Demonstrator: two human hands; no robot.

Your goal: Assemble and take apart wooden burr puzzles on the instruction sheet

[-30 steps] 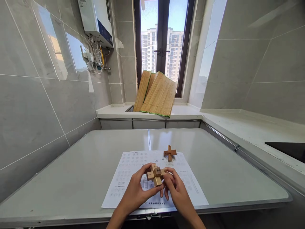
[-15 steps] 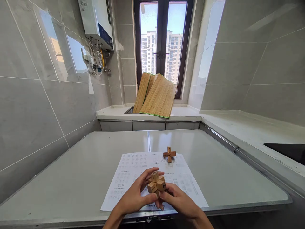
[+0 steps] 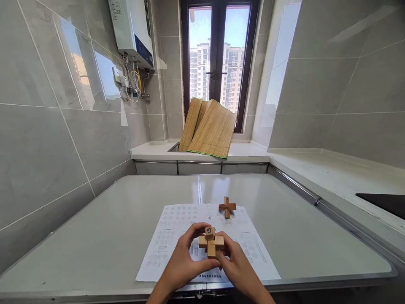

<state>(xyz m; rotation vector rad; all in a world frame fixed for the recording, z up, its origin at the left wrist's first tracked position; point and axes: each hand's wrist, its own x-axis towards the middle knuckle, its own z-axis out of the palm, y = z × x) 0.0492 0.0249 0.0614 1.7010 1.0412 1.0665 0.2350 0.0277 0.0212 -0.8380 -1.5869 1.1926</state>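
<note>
A light wooden cross-shaped burr puzzle [image 3: 211, 242] is held just above a printed paper sheet [image 3: 177, 230]. My left hand [image 3: 183, 261] wraps its left side, thumb under and fingers curled over the top. From the right, my right hand [image 3: 236, 264] pinches the puzzle's lower right arm. A mark shows on the puzzle's top block. A smaller, darker wooden cross puzzle [image 3: 227, 207] stands on the far edge of the sheet, beyond both hands.
The sheet lies on a grey table [image 3: 104, 228] near its front edge. Bamboo mats [image 3: 210, 128] lean against the window behind a white counter [image 3: 329, 169]. A water heater [image 3: 131, 29] hangs on the left tiled wall. A dark cooktop [image 3: 384, 202] is at right.
Both hands have turned the light puzzle between them, so different faces show now. The view shifted slightly. The small dark puzzle has not moved.
</note>
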